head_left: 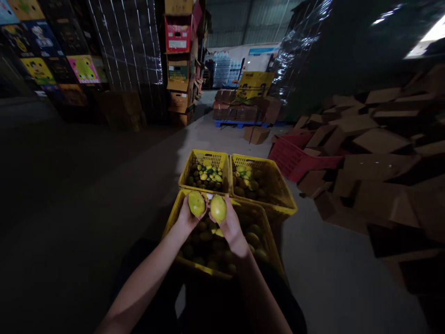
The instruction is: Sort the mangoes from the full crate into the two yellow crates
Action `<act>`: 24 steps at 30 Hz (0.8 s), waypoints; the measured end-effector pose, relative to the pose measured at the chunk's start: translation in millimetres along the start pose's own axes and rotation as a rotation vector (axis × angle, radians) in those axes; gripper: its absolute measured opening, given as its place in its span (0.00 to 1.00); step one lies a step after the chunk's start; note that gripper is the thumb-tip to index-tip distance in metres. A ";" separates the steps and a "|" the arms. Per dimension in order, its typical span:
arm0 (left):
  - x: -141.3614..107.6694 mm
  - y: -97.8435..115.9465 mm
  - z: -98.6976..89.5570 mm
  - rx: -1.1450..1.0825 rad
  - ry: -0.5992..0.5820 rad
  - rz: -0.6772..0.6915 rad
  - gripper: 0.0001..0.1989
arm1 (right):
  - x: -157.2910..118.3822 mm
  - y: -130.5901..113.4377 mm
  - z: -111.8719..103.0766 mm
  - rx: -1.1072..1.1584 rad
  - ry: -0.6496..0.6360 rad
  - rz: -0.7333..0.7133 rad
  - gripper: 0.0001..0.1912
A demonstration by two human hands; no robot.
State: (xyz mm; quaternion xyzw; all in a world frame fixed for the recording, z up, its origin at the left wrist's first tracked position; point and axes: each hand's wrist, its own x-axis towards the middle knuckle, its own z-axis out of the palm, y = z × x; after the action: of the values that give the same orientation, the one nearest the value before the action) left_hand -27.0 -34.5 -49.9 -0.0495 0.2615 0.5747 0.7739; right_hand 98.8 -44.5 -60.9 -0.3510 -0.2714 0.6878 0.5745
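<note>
My left hand [187, 214] holds a greenish-yellow lemon [196, 203], its fingers wrapped round the fruit. Close beside it, my right hand [231, 223] grips a paler yellow lemon [218, 208]. Both hands are over the near yellow crate [269, 227], which holds several fruits in shadow. Behind it on the left stands a smaller-looking yellow crate [204, 190] with green and yellow lemons [207, 174]. To its right is another yellow crate [278, 204] with more fruit [246, 178], partly shaded.
A red crate [294, 162] and a heap of cardboard boxes [378, 181] lie at the right. Stacked cartons [179, 69] rise behind on the left. A blue pallet [239, 124] bears boxes farther back, with a small carton [256, 135] before it.
</note>
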 end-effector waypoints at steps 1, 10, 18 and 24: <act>-0.1 0.2 -0.5 -0.007 0.012 0.004 0.15 | -0.1 -0.4 1.4 0.011 0.024 0.007 0.19; -4.9 4.9 -6.6 -0.063 0.096 0.037 0.16 | -2.8 -7.3 5.9 0.081 0.027 0.090 0.16; -11.2 5.2 -8.0 -0.013 0.102 0.029 0.16 | -0.7 -3.7 -0.4 0.039 0.080 0.136 0.17; -11.5 4.2 -10.8 -0.023 0.008 -0.002 0.16 | -0.2 1.1 -1.7 0.051 0.020 0.220 0.15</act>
State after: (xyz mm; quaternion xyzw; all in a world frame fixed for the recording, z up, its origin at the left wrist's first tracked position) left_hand -36.9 -47.1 -52.9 -0.0611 0.2581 0.5768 0.7727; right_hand 99.5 -45.0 -62.7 -0.3706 -0.2079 0.7499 0.5071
